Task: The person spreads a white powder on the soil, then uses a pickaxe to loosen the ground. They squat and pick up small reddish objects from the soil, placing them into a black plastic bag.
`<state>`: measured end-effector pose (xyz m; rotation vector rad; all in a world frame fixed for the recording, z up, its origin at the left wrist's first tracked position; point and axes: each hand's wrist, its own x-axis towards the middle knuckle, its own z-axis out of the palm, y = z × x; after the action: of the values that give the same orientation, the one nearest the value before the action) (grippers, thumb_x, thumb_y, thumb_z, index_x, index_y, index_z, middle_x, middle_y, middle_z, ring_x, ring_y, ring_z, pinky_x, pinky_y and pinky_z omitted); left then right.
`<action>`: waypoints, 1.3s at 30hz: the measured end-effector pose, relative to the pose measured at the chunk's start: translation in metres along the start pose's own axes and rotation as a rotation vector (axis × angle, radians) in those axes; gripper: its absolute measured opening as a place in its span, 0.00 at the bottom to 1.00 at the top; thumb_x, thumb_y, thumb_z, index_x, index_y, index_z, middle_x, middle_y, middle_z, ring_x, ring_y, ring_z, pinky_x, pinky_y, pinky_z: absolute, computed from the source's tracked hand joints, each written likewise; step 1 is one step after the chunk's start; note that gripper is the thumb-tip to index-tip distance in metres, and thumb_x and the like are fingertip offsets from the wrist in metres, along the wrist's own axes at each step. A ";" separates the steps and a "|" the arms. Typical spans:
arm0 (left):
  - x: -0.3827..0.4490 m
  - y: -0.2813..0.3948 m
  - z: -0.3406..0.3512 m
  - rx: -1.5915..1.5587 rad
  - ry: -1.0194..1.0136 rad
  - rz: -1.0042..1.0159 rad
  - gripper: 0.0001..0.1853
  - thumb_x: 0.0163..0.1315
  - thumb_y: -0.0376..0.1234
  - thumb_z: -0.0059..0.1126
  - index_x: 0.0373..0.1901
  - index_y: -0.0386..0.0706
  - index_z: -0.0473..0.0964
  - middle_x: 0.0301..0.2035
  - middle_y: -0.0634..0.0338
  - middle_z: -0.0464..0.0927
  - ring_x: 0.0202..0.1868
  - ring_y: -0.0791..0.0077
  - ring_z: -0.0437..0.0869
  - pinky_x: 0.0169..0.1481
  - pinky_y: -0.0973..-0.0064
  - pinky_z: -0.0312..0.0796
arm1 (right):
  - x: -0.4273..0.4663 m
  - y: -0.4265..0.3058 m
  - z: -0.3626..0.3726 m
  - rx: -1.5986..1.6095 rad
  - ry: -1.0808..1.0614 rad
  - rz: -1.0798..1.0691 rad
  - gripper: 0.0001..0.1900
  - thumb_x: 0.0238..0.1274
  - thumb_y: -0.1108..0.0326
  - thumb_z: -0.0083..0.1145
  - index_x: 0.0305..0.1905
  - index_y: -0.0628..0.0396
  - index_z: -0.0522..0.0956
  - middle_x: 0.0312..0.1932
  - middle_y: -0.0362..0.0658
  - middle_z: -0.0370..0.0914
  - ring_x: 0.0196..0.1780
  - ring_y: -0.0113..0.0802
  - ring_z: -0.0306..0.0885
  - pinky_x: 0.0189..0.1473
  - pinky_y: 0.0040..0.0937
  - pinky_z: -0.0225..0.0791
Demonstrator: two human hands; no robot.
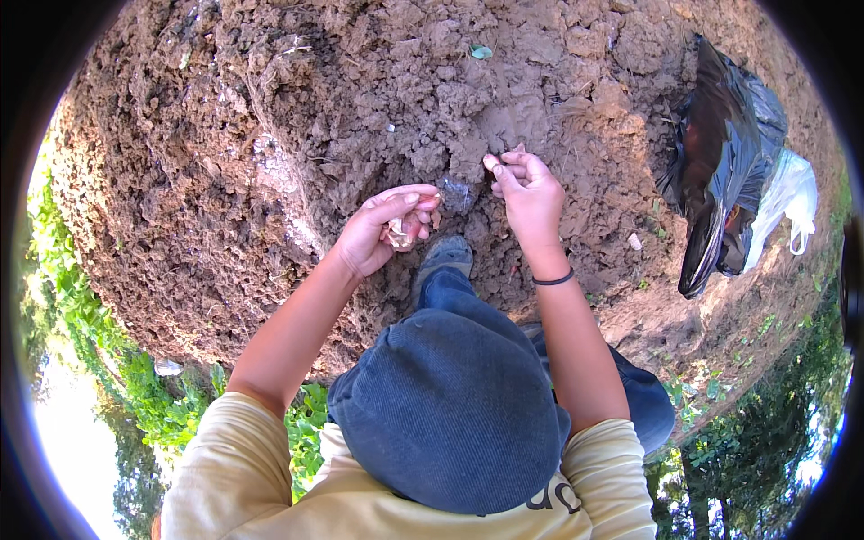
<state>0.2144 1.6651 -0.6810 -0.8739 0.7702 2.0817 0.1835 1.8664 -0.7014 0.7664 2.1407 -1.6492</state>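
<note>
My left hand (391, 226) is closed around several pinkish garlic cloves (405, 231) with pale papery skin, over the brown soil left of the shoe. To its right, my right hand (530, 189) pinches one small pinkish clove (493, 163) between thumb and fingers, just above the soil; a dark band circles that wrist. Between the two hands a piece of clear plastic (456, 194) lies on the clods. The hands are apart.
My shoe (445, 256) stands on the cloddy soil (317, 121) below the hands. A black plastic bag (719, 155) and a white plastic bag (786, 202) lie at the right. A green leaf (480, 51) is on the soil at the top. Green plants (145, 385) grow at the lower left.
</note>
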 end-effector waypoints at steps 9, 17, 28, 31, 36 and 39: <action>0.002 0.000 -0.001 -0.002 -0.001 -0.009 0.17 0.59 0.34 0.51 0.47 0.34 0.71 0.30 0.58 0.76 0.30 0.70 0.77 0.31 0.82 0.71 | 0.014 -0.010 0.023 -0.269 -0.044 -0.064 0.11 0.46 0.61 0.65 0.26 0.59 0.79 0.17 0.45 0.76 0.21 0.31 0.75 0.36 0.27 0.70; 0.004 0.000 -0.005 0.017 0.004 -0.010 0.17 0.59 0.34 0.51 0.47 0.33 0.71 0.30 0.58 0.76 0.28 0.71 0.76 0.29 0.83 0.70 | -0.007 -0.003 -0.011 -0.111 0.011 0.172 0.15 0.46 0.61 0.66 0.26 0.65 0.78 0.15 0.43 0.76 0.16 0.26 0.74 0.18 0.23 0.68; 0.007 0.003 0.004 0.017 0.014 -0.006 0.17 0.60 0.35 0.50 0.47 0.34 0.70 0.29 0.58 0.76 0.28 0.73 0.77 0.30 0.84 0.71 | 0.007 0.013 0.035 -0.510 0.146 -0.028 0.07 0.43 0.68 0.60 0.24 0.60 0.79 0.19 0.48 0.78 0.21 0.35 0.77 0.27 0.31 0.70; 0.009 0.003 0.005 0.013 0.024 -0.008 0.17 0.60 0.35 0.50 0.48 0.34 0.70 0.29 0.59 0.76 0.28 0.72 0.77 0.30 0.84 0.71 | 0.008 0.008 0.046 -0.579 0.205 -0.007 0.07 0.39 0.67 0.58 0.24 0.59 0.78 0.21 0.52 0.77 0.28 0.45 0.79 0.34 0.35 0.71; 0.007 0.004 0.000 0.039 -0.035 -0.034 0.18 0.59 0.35 0.51 0.48 0.35 0.70 0.30 0.59 0.75 0.29 0.73 0.76 0.30 0.84 0.70 | 0.005 -0.003 0.039 -0.567 0.184 -0.013 0.09 0.41 0.65 0.61 0.26 0.59 0.76 0.24 0.52 0.78 0.31 0.47 0.78 0.37 0.37 0.71; 0.005 0.003 -0.003 0.013 -0.037 -0.007 0.17 0.59 0.36 0.51 0.48 0.35 0.70 0.30 0.59 0.75 0.29 0.73 0.76 0.29 0.84 0.70 | 0.002 -0.007 0.027 -0.712 0.109 -0.005 0.13 0.43 0.60 0.61 0.26 0.60 0.76 0.24 0.52 0.78 0.31 0.48 0.78 0.37 0.38 0.71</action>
<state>0.2105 1.6628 -0.6858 -0.8276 0.7585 2.0787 0.1756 1.8395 -0.7043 0.6213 2.5464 -0.7404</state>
